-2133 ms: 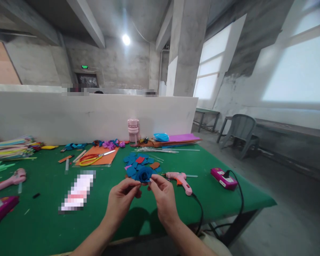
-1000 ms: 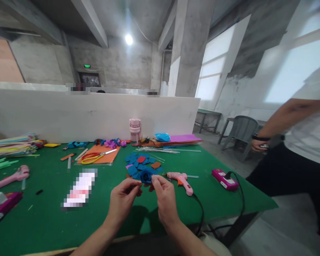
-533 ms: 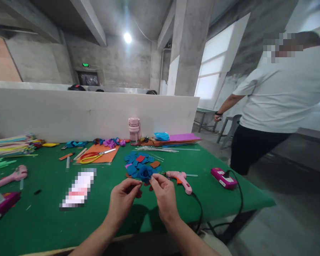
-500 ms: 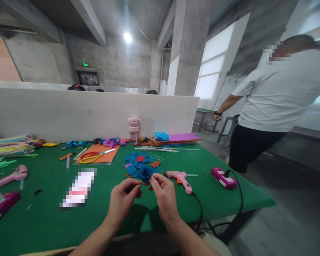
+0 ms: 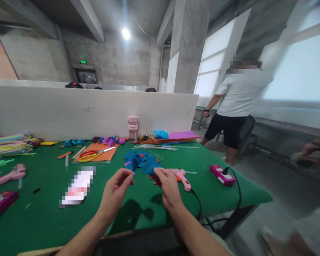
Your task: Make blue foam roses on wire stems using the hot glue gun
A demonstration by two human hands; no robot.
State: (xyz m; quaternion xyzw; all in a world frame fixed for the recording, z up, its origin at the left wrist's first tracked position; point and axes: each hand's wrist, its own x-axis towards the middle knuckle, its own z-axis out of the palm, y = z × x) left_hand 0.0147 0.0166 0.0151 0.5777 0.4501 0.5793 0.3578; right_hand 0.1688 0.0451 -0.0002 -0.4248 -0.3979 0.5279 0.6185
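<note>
My left hand (image 5: 120, 185) is closed in a pinch on a dark blue felt flower (image 5: 135, 161), turned side-on and partly blurred. Between the thumb and fingers of my right hand (image 5: 166, 185) is a flat, rounded blue petal (image 5: 150, 166). The two blue pieces are held close together, with a small gap between them. Behind them lies a pile of cut petals (image 5: 142, 156), mostly blue with a few red, pink and brown ones. A pink glue gun (image 5: 182, 176) rests just right of my right hand.
Scissors (image 5: 92, 155) lie on an orange sheet (image 5: 110, 154). Thin wires (image 5: 160, 147) and a pink bottle (image 5: 133, 128) are farther back. A magenta power strip (image 5: 222, 175) with a black cable sits at right. Another person (image 5: 237, 94) stands beyond the table.
My hands have moved apart, and the blue flower that was between them is now tipped towards the left hand. A flat petal shows in my right hand. The other person has moved farther away.
</note>
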